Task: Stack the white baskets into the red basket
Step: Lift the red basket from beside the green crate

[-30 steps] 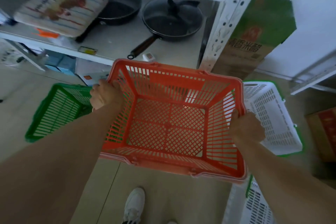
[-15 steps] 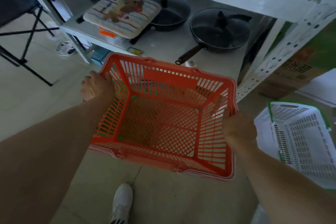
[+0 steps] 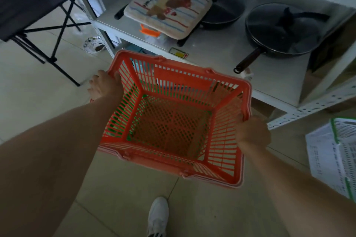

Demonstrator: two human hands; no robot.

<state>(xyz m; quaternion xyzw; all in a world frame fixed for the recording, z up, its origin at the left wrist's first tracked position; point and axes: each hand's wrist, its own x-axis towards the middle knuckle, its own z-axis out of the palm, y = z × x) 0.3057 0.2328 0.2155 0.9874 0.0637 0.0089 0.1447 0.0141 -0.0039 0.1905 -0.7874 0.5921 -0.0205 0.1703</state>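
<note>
I hold an empty red lattice basket in the air with both hands, in front of a low white shelf. My left hand grips its left rim and my right hand grips its right rim. Green plastic of another basket shows through the red lattice on the left and the floor of the red basket. A white basket with green trim lies on the floor at the right edge, partly cut off by the frame.
The white metal shelf carries a striped cushion and two lidded black pans. A black folding table stands at far left. My white shoe is on the tiled floor below the basket.
I have swung the red basket leftward over where the green basket sat. The view turned left, so the white basket slid to the right edge and the folding table came into view.
</note>
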